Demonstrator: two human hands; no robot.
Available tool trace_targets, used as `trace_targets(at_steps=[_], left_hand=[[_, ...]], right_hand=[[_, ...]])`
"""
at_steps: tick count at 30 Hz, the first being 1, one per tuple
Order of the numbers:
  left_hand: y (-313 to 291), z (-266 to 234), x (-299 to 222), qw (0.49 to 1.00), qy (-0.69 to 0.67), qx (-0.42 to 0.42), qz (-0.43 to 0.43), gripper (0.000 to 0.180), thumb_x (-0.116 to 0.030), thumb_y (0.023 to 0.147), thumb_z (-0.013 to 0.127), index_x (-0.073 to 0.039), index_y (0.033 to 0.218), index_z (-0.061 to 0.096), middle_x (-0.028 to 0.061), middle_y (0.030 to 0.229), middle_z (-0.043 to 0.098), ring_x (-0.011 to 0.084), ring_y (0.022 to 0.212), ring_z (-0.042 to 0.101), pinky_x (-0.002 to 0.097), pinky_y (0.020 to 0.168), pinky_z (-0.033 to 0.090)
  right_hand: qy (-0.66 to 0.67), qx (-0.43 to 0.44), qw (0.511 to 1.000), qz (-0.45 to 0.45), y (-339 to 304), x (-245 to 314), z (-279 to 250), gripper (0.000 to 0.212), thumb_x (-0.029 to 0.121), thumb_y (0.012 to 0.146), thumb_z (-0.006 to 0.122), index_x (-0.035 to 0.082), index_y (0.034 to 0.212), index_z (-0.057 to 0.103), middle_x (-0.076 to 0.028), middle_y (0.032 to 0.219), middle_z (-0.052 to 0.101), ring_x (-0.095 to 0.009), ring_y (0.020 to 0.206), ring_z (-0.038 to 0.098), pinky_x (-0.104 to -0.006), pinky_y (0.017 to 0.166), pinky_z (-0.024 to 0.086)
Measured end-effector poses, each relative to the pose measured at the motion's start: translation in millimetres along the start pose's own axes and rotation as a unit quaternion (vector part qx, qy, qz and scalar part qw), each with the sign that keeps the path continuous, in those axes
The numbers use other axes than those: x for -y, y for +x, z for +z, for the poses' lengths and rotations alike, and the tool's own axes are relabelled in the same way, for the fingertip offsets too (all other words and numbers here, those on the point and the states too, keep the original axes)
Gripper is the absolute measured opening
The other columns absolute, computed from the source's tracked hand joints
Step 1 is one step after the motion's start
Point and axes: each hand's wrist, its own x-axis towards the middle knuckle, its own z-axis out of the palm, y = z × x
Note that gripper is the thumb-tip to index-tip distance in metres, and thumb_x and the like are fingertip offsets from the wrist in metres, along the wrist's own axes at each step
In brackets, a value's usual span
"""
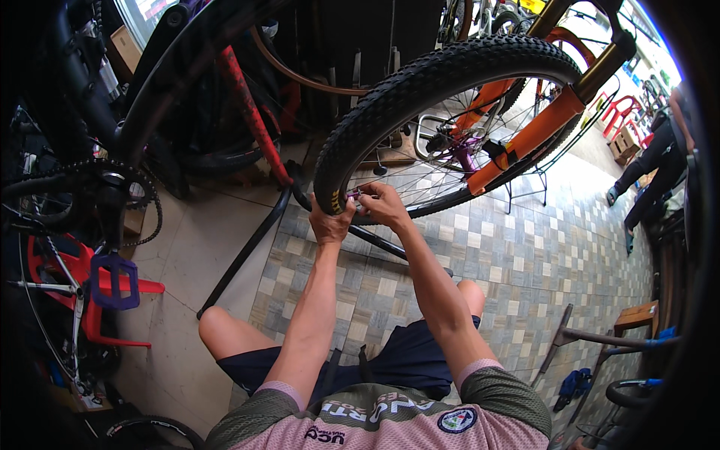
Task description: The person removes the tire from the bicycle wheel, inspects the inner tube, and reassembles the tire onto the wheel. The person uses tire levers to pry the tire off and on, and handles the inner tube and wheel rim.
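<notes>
Fingers (358, 201) of both hands at wheel rim (346, 204), open floor (517, 255) below.

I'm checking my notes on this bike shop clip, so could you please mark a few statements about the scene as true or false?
1. Both hands are at the rim of the knobby front wheel. True: the left hand and right hand meet there.
2. The fork is blue. False: it is orange.
3. The pedal at the left is purple. True.
4. The floor is bare grass. False: it is tiled.
</notes>
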Motion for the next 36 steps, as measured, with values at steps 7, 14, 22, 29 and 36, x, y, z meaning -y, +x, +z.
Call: trace_targets(at_steps=[7,14,22,29,36], left_hand=[[2,1,0,1.0,0.01,-0.001,-0.007,0.053,-0.028,0.08,0.085,-0.004,0.122,0.063,0.0131,0.099,0.075,0.0294,0.09,0.076,0.0416,0.081,0.059],[2,1,1,1.0,-0.001,0.005,-0.014,0.053,-0.029,0.08,0.083,-0.004,0.122,0.063,0.0133,0.099,0.075,0.0297,0.091,0.076,0.0414,0.081,0.06],[-2,1,6,1.0,0.011,-0.02,0.013,0.062,-0.037,0.077,0.087,-0.005,0.121,0.059,0.0157,0.094,0.074,0.0385,0.088,0.076,0.0464,0.075,0.06],[-3,8,-1,1.0,0.012,-0.013,0.019,0.062,-0.038,0.076,0.088,-0.006,0.12,0.06,0.0152,0.093,0.074,0.0383,0.087,0.076,0.0467,0.074,0.059],[-2,0,-1,1.0,0.005,-0.014,-0.016,0.056,-0.031,0.078,0.086,-0.005,0.122,0.064,0.0132,0.099,0.076,0.0309,0.091,0.076,0.0428,0.081,0.06]], right_hand=[[0.146,0.038,0.988,-0.044,-11,1,-3,0.03,0.024,0.103,0.071,0.004,0.126,0.073,-0.002,0.104,0.078,-0.007,0.078,0.069,-0.0202,0.059,0.049],[0.109,0.041,0.991,-0.066,-8,-10,-6,0.026,0.014,0.102,0.072,0.004,0.126,0.073,-0.004,0.107,0.077,-0.008,0.079,0.068,-0.0229,0.062,0.053],[-0.057,-0.011,0.997,-0.047,-7,17,3,0.028,0.006,0.096,0.07,-0.001,0.123,0.07,-0.013,0.106,0.079,-0.017,0.077,0.075,-0.0325,0.068,0.059],[-0.297,-0.036,0.952,-0.066,9,-7,-5,0.033,0.023,0.101,0.069,0.001,0.126,0.072,-0.008,0.1,0.078,-0.012,0.066,0.07,-0.0294,0.057,0.054],[0.064,0.024,0.998,0.019,-11,17,1,0.024,0.025,0.104,0.07,0.008,0.121,0.073,0.002,0.089,0.072,-0.007,0.068,0.065,-0.0236,0.057,0.048]])
